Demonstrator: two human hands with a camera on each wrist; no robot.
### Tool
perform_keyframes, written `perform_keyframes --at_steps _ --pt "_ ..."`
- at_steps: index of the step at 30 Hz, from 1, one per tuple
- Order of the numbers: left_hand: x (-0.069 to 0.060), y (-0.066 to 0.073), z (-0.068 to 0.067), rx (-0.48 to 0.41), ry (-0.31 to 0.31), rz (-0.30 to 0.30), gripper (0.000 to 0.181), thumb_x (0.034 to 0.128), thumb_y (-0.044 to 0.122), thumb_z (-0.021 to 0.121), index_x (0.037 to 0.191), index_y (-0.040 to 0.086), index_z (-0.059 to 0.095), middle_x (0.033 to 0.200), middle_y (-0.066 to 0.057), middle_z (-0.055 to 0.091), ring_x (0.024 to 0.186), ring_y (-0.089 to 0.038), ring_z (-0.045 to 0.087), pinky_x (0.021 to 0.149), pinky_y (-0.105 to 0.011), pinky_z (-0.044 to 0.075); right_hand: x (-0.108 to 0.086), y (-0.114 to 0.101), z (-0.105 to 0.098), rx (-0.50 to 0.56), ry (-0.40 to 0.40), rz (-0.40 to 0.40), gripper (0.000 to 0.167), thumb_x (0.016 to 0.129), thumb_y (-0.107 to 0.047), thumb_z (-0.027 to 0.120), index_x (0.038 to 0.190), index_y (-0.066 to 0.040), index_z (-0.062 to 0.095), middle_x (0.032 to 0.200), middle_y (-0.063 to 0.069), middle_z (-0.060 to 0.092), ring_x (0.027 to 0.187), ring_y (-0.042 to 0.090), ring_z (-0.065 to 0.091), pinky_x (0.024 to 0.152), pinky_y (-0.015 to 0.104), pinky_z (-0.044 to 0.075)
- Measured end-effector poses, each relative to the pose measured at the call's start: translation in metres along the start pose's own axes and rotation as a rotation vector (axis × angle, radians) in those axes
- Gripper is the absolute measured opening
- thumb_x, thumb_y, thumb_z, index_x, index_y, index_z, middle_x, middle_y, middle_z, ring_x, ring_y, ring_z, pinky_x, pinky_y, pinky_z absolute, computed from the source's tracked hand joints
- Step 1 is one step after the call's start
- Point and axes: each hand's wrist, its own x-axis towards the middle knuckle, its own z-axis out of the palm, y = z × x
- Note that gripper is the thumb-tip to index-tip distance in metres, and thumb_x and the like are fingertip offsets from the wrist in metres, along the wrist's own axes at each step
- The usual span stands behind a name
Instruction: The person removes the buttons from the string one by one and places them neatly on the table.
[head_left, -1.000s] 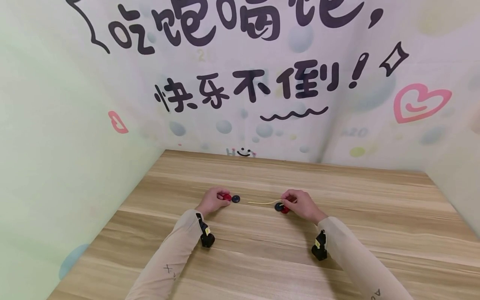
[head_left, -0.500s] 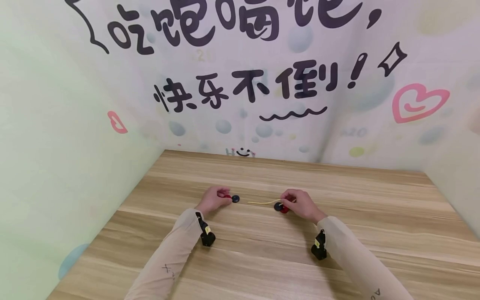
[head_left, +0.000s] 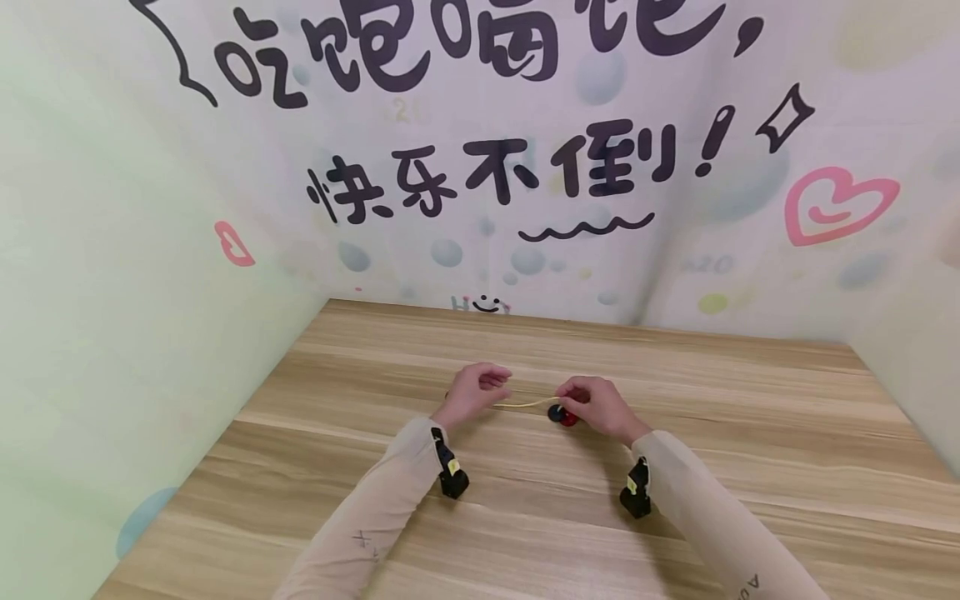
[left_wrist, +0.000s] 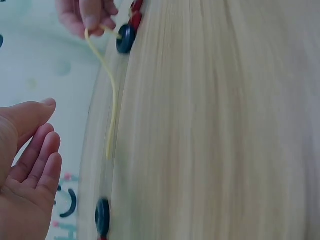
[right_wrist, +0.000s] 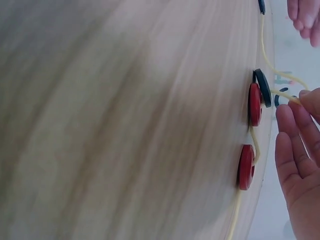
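Observation:
In the head view, my right hand (head_left: 600, 408) pinches a yellow string (head_left: 525, 405) between thumb and fingertips. A navy button-like disc (head_left: 556, 412) and a red one (head_left: 569, 419) lie right under it. The right wrist view shows the string running through a navy disc (right_wrist: 263, 88) and two red discs (right_wrist: 246, 167). My left hand (head_left: 474, 395) hovers by the string's free end, holding nothing; its thumb stands apart from its loosely bent fingers (left_wrist: 37, 165). Another navy disc (left_wrist: 102, 217) lies below it, a bit of red beside it; in the head view the hand mostly hides these.
The discs rest on a wood-grain table (head_left: 525, 517). Behind it hangs a white printed cloth (head_left: 420, 275), with a pale wall (head_left: 112, 292) to the left. Black wrist cameras (head_left: 453, 481) sit under both sleeves.
My left hand has let go of the loose red disc and moved right, up to the string's free end. The right hand has stayed almost still with the string.

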Motion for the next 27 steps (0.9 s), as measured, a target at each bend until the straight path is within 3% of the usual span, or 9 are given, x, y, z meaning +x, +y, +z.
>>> perform_keyframes --at_steps 7,14,27 --pt "0.006 0.005 0.027 -0.048 -0.064 0.028 0.026 0.0794 0.002 0.064 0.103 -0.007 0.059 0.100 -0.019 0.061 0.089 -0.025 0.059 0.077 -0.026 0.047 0.001 -0.001 0.003 0.022 0.015 -0.043 0.007 0.081 -0.003 0.062 0.087 -0.001 0.065 0.086 0.007 0.064 0.076 0.018 0.060 0.065 0.028 0.050" --pt "0.008 0.002 0.047 -0.043 -0.138 -0.006 0.030 0.0793 0.007 0.065 0.107 -0.003 0.059 0.101 -0.013 0.062 0.090 -0.021 0.059 0.076 -0.022 0.047 0.002 -0.002 0.005 0.050 0.019 -0.042 0.007 0.080 -0.003 0.064 0.086 -0.002 0.063 0.082 0.006 0.063 0.073 0.017 0.060 0.061 0.025 0.049" --pt "0.006 0.007 0.051 0.066 -0.098 0.036 0.010 0.0827 0.013 0.062 0.087 0.005 0.066 0.080 -0.001 0.063 0.071 -0.008 0.055 0.064 -0.019 0.044 0.003 -0.001 0.006 0.057 0.019 -0.028 0.006 0.080 -0.004 0.064 0.086 -0.003 0.062 0.079 0.005 0.062 0.071 0.015 0.059 0.058 0.024 0.048"
